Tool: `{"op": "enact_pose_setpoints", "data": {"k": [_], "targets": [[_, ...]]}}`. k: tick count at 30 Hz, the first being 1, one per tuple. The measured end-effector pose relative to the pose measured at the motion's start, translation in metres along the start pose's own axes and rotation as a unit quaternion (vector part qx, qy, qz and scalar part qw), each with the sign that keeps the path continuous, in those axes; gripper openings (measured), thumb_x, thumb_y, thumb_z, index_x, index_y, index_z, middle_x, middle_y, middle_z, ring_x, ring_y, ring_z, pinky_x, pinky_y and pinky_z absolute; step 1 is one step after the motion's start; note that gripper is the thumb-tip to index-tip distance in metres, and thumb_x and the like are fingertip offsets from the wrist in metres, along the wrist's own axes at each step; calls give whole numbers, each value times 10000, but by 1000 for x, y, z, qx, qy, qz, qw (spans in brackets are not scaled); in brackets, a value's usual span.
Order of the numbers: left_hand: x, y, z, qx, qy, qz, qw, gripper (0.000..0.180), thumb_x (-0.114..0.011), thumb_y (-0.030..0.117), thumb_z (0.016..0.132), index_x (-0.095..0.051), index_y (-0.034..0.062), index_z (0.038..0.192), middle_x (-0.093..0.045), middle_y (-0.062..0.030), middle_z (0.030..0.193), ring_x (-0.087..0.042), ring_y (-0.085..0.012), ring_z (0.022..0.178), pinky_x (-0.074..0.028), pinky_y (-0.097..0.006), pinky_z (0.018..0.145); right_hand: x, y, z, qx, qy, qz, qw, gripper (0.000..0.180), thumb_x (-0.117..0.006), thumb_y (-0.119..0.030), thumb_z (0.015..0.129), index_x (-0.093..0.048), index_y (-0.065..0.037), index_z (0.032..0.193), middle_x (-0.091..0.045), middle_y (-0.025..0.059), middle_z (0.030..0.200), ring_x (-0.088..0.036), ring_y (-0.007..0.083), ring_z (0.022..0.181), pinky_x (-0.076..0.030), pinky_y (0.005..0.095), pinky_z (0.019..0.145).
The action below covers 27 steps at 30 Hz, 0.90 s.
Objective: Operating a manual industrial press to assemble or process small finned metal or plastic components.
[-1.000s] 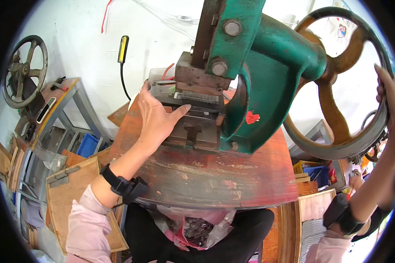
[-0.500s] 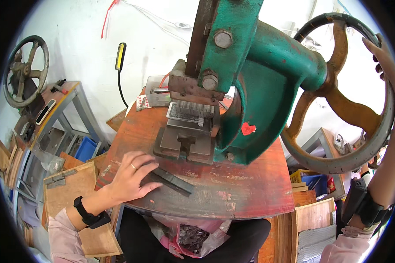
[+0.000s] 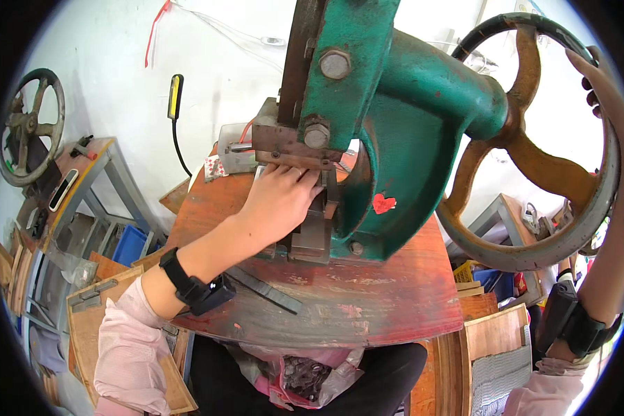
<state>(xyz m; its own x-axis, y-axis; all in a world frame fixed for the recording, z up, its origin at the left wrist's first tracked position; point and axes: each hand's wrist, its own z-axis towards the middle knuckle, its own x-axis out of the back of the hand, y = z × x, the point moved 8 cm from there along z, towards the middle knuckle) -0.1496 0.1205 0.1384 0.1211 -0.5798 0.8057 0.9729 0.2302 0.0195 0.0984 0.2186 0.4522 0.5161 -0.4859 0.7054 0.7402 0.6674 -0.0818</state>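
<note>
A cast-metal press wears chipped, matt green paint, with bare rusty steel at its ram. Its handwheel is worn, brown-rusted metal. The table beneath is scuffed, reddish, rough metal. Soft pink cloth sleeve; crinkled glossy plastic bag.

A worker's two bare hands, seen from above. The left hand wears no glove; on its wrist sits a black band carrying a small black box-shaped unit, and past that a pale pink sleeve, loose and creased, covers the forearm. The right hand is likewise ungloved, with a matching black strap and unit on the wrist (bulkier-looking from this angle) and the same pale pink sleeve beyond. Dark trousers cover the legs.
</note>
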Motion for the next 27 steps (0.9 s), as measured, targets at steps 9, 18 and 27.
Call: {"op": "enact_pose_setpoints", "data": {"k": [9, 18, 27], "targets": [[57, 42, -64, -7, 54, 6, 998, 415, -625, 180, 839, -538, -46, 1176, -545, -185, 996, -518, -334, 978, -422, -417, 838, 10, 46, 48, 86, 262, -158, 948, 436, -587, -385, 873, -554, -2, 1078, -593, 134, 788, -596, 257, 663, -506, 393, 606], [20, 49, -206, 417, -9, -881, 225, 381, -425, 293, 973, -518, -24, 1164, -618, -201, 1055, -614, -321, 869, -494, -366, 595, -191, -24, -212, 278, 118, 188, 935, 307, -659, -121, 816, -547, 15, 1067, -527, 176, 911, -510, 338, 844, -420, 449, 740], [-20, 107, -240, 443, -101, -870, 190, 355, -420, 265, 978, -541, -21, 1151, -626, -175, 1079, -630, -324, 900, -513, -347, 623, -299, -14, -282, 155, -64, 238, 957, 285, -641, -216, 828, -606, 28, 970, -572, 192, 876, -538, 362, 867, -450, 425, 765]]}}
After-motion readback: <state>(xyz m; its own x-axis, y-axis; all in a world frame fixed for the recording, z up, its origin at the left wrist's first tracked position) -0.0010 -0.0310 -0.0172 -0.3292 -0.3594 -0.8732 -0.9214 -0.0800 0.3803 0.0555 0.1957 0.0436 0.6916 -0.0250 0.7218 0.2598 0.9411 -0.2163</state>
